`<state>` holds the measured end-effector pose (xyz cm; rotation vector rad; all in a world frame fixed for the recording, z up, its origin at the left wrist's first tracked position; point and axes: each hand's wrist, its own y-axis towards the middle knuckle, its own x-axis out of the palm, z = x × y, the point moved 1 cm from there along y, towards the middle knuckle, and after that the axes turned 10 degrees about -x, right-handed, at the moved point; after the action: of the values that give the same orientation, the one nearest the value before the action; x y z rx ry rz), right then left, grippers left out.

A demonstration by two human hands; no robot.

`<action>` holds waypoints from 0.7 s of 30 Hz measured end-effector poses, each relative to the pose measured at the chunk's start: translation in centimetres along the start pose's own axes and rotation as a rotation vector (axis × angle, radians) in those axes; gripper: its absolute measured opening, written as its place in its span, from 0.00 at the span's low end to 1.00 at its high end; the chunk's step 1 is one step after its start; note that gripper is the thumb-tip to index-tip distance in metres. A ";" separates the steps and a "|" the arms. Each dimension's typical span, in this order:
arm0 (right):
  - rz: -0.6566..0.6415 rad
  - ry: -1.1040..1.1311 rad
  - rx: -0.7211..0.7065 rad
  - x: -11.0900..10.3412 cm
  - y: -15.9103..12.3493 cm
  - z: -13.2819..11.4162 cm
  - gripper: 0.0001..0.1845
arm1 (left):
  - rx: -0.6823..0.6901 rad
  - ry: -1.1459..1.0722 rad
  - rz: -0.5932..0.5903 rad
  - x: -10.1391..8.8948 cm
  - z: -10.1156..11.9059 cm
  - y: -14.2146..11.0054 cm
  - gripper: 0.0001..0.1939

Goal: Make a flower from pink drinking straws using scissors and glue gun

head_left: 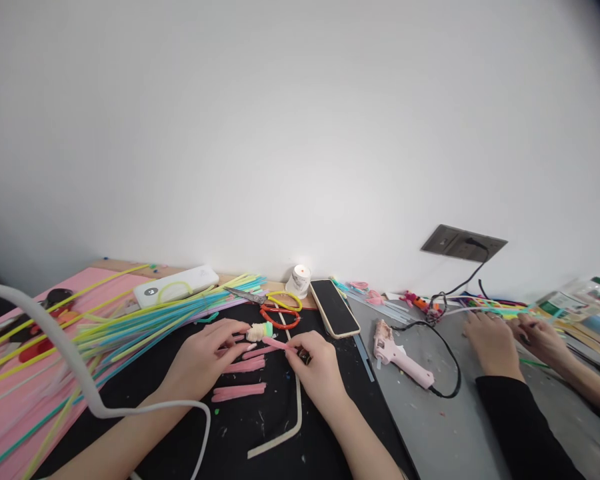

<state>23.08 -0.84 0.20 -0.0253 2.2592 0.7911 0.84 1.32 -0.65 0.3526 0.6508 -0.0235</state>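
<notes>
My left hand (pixel 205 355) pinches a small cream coil of wound pipe cleaner (pixel 255 333) with a green end. Between the thumb and finger of my right hand (pixel 316 365) is a short pink pipe cleaner (pixel 274 343); its far end lies close to the coil, and I cannot tell whether they touch. More short pink pipe cleaners (pixel 239 392) lie in bundles on the black mat (pixel 250 427), partly behind my left fingers. A bent cream strip (pixel 299 407) runs across the mat beside my right hand. Scissors with red and yellow handles (pixel 280 317) rest just beyond both hands.
Long coloured pipe cleaners (pixel 165 333) spread over the left side, near a white power bank (pixel 177 285). A white cable (pixel 100 408) crosses my left forearm. At the back are a small cup (pixel 299 282) and phone (pixel 336 308). A pink glue gun (pixel 405 360) and a co-worker's hands (pixel 495 343) are rightward.
</notes>
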 end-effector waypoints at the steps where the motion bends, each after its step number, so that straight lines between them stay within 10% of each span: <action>1: 0.010 0.001 0.012 0.0 0.0 0.1 0.09 | -0.023 -0.012 -0.003 -0.1 0.2 0.0 0.09; 21: 0.051 0.034 0.143 0.0 0.1 0.5 0.07 | 0.009 0.139 -0.066 -0.8 1.3 0.4 0.15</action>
<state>23.41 -0.53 -0.02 0.0872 2.3515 0.6588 1.02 1.20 0.86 0.3439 0.8005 -0.0655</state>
